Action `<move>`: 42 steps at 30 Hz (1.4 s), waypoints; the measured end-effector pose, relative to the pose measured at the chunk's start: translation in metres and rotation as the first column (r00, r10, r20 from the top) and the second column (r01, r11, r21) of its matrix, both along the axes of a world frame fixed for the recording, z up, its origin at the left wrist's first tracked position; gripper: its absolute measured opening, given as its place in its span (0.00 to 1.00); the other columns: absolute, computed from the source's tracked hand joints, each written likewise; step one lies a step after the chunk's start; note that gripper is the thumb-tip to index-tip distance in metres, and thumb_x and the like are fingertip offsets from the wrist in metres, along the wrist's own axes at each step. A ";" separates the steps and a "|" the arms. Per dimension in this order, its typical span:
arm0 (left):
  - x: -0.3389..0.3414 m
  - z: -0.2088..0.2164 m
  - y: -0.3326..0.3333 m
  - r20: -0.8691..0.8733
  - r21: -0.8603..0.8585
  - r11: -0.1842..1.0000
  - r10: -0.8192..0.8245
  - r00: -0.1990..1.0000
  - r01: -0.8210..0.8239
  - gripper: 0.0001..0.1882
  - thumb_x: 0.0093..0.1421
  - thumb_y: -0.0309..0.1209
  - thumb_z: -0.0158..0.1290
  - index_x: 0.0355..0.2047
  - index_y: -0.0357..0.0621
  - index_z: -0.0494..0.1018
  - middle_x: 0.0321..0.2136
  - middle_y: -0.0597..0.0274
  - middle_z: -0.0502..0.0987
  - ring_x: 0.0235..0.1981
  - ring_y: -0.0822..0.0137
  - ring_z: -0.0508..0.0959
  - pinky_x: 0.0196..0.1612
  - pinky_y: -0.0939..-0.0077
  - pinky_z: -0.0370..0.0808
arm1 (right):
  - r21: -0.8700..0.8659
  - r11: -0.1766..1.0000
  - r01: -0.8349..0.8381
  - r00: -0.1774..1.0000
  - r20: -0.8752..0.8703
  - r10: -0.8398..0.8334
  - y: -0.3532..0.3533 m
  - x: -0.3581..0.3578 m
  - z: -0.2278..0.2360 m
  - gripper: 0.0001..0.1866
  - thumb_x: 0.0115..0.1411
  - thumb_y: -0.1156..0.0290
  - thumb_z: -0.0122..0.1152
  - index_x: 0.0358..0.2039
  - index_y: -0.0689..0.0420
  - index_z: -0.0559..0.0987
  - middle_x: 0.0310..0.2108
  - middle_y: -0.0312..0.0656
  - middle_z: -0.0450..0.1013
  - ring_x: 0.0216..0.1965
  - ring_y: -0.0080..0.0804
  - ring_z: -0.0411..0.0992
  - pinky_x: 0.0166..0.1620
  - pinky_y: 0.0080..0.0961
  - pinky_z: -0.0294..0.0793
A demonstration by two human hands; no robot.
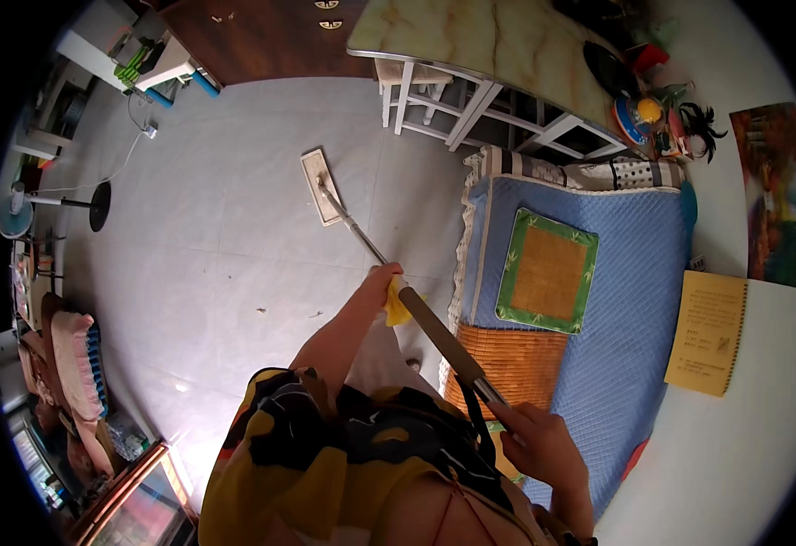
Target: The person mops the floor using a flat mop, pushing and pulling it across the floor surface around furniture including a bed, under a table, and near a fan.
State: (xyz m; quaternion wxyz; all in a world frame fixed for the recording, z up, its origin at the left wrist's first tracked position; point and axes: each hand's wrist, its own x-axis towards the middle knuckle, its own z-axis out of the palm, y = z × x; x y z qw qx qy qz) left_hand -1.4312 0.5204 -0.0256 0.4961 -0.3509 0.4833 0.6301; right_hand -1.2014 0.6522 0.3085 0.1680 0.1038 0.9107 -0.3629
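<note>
A flat mop [430, 323] with a long handle slants across the view from my body to the floor. Its pale rectangular head [312, 173] lies on the grey tiles ahead of me. My left hand [383, 280] is wrapped round the lower part of the handle, with a yellow cloth [398, 309] hanging right beside it; whether the fingers hold the cloth too, I cannot make out. Nearer to me, my right hand [542, 448] is closed round the top end of the handle.
Along the right stands a bed [616, 364] with a blue cover and a green-edged mat [548, 271]. A marble-patterned table [480, 32] is at the far right, stools beneath. A fan [98, 207] and white cable [111, 173] are at left. Small debris [261, 310] dots the floor.
</note>
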 end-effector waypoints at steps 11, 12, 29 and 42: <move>0.088 0.068 0.130 -0.014 0.232 0.964 -0.134 0.991 0.133 0.14 0.44 0.29 0.55 0.26 0.30 0.67 0.20 0.54 0.67 0.20 0.61 0.69 0.22 0.62 0.68 | 0.190 0.885 0.424 0.873 0.173 -0.455 0.024 0.043 0.124 0.16 0.48 0.81 0.51 0.40 0.63 0.74 0.30 0.50 0.73 0.31 0.38 0.73 0.33 0.29 0.71; 0.097 0.060 0.141 0.007 0.295 0.948 -0.122 0.992 0.115 0.13 0.45 0.27 0.54 0.28 0.28 0.67 0.22 0.53 0.68 0.21 0.60 0.71 0.22 0.63 0.69 | 0.216 0.891 0.399 0.891 0.136 -0.433 0.023 0.043 0.132 0.16 0.48 0.81 0.51 0.40 0.63 0.74 0.29 0.49 0.73 0.29 0.38 0.73 0.32 0.28 0.71; 0.025 -0.001 0.057 -0.025 -0.027 0.997 -0.077 0.997 0.076 0.23 0.45 0.32 0.56 0.36 0.28 0.62 0.28 0.49 0.69 0.24 0.60 0.72 0.19 0.64 0.69 | -0.098 0.922 0.374 0.880 0.351 -0.319 0.073 -0.034 0.073 0.22 0.38 0.82 0.56 0.39 0.58 0.76 0.24 0.47 0.72 0.23 0.39 0.72 0.28 0.27 0.70; -0.131 -0.081 -0.117 -0.164 -0.226 0.906 0.327 0.931 -0.358 0.09 0.44 0.26 0.54 0.23 0.33 0.67 0.20 0.53 0.67 0.20 0.58 0.70 0.20 0.59 0.69 | -0.184 0.977 -0.104 0.995 -0.020 0.102 -0.012 -0.162 -0.094 0.21 0.46 0.76 0.55 0.44 0.56 0.73 0.28 0.52 0.71 0.28 0.47 0.71 0.33 0.33 0.70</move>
